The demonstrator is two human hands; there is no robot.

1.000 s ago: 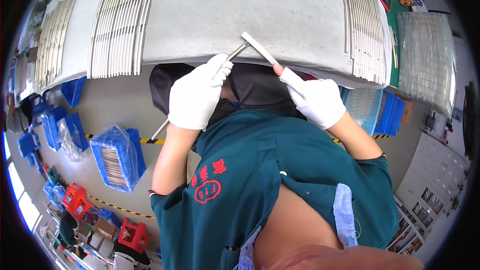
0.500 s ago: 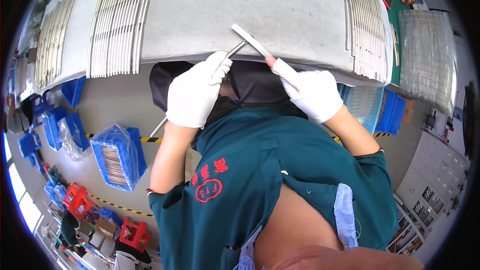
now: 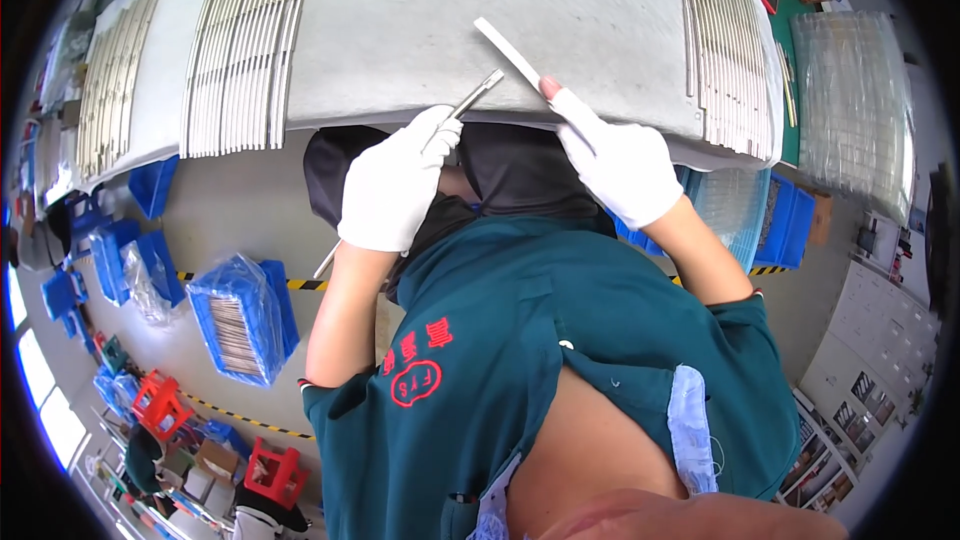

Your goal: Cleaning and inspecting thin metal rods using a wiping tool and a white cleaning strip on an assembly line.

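Note:
My left hand (image 3: pixel 390 185), in a white glove, is closed around a thin metal rod (image 3: pixel 477 93). The rod's slotted or stepped tip points up and right over the table's front edge, and its other end sticks out below my left wrist. My right hand (image 3: pixel 622 168) wears a white glove with a bare fingertip showing, and grips a narrow, flat white bar (image 3: pixel 507 52). The bar slants up and left above the tabletop, apart from the rod's tip. Both hands are just in front of the table edge, and the fingers' undersides are hidden.
Rows of thin metal rods lie on the grey-covered table (image 3: pixel 400 20) at the left (image 3: pixel 240 60) and right (image 3: pixel 735 60). On the floor to the left stands a blue crate (image 3: pixel 275 310) of rods in plastic. A stack of clear plastic trays (image 3: pixel 852 105) is at the right.
The white bar was lying across the rod's tip. It has moved up and right with my right hand, and a gap now separates the two. My left hand has barely shifted.

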